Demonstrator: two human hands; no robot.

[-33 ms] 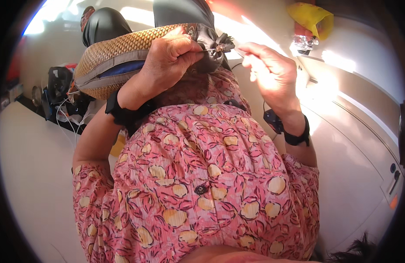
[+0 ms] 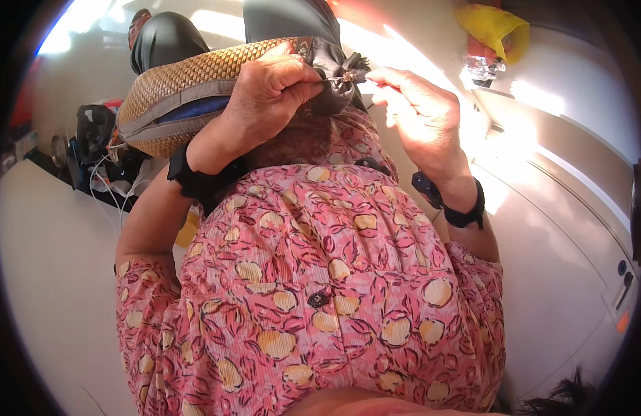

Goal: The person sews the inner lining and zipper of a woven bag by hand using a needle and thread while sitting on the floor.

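Observation:
Across my lap lies a woven tan bolster-shaped pillow [image 2: 188,73], its grey-edged slit showing blue [image 2: 199,107] inside. Dark cloth [image 2: 328,97] at its right end is gathered into a tied tuft [image 2: 355,68]. My left hand [image 2: 272,90] is closed in a pinch beside the gather, on a thin, pale, needle-like piece [image 2: 334,79] that reaches to the tuft's neck. To the right of the tuft, my right hand [image 2: 424,114] has thumb and forefinger pinched together at its edge. What those fingertips hold is too small to make out.
A yellow bag [image 2: 500,31] and a clear plastic packet [image 2: 481,69] sit at the far right. To the left are white cables [image 2: 102,184] and a dark bag [image 2: 93,132]. A pale cabinet front [image 2: 542,249] stands along the right side.
My right hand has shifted slightly left, bringing its fingertips up to the tuft. My left hand and the pillow have stayed nearly still.

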